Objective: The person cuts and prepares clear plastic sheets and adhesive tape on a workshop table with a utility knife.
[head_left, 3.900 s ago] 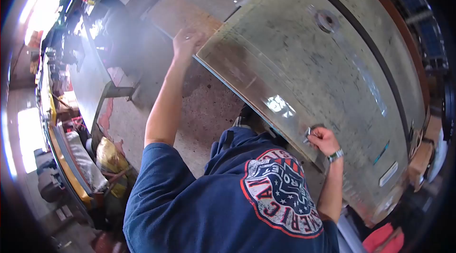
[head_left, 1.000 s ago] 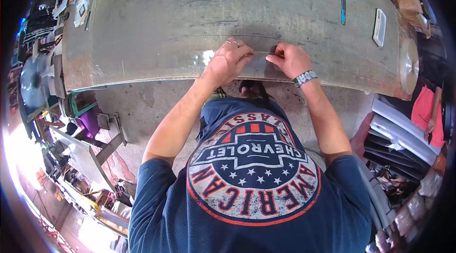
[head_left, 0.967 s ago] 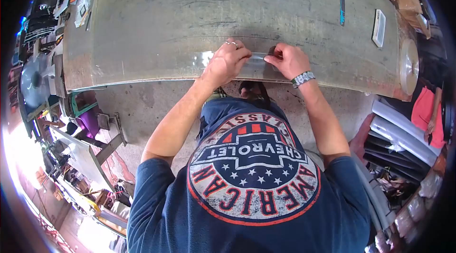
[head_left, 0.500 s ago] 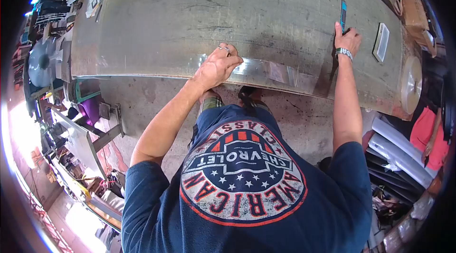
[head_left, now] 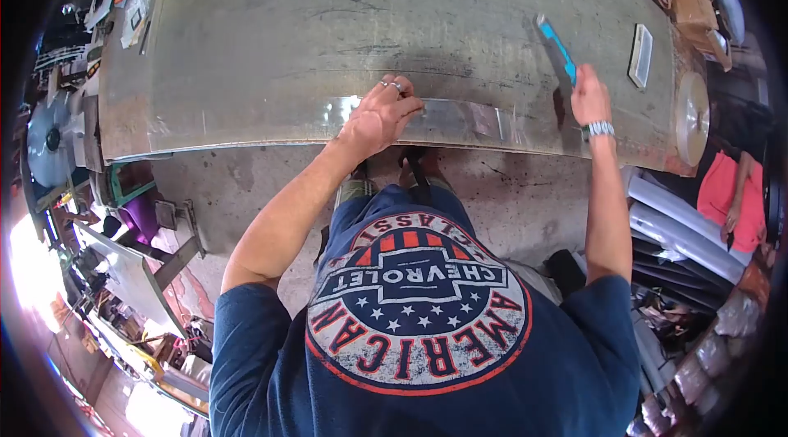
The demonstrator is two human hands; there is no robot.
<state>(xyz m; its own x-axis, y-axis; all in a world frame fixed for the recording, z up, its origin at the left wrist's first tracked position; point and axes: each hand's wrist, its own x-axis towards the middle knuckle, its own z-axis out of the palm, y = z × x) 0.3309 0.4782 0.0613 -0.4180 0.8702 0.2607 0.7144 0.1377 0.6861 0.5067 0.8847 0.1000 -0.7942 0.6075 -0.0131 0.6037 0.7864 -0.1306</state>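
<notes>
A clear, shiny plastic strip (head_left: 468, 118) lies along the near edge of the metal-topped table (head_left: 328, 43). My left hand (head_left: 382, 115), with rings on it, is closed with bent fingers pinching at this strip. What its fingertips do underneath is hidden. My right hand (head_left: 591, 100), a watch at the wrist, is wrapped round the lower end of a blue utility knife (head_left: 559, 49). The knife is raised above the table right of the strip, its pale tip pointing up and left.
A white rectangular block (head_left: 640, 56) lies at the table's right, near a roll of clear tape (head_left: 693, 114). Plastic packets (head_left: 135, 17) lie at the far left. Wrapped rolls (head_left: 685, 236) stand below right, beside another person in a red garment (head_left: 726, 191).
My right hand has picked the utility knife up from the tabletop and drawn it toward me. My left hand stays at the strip. The view has shifted slightly.
</notes>
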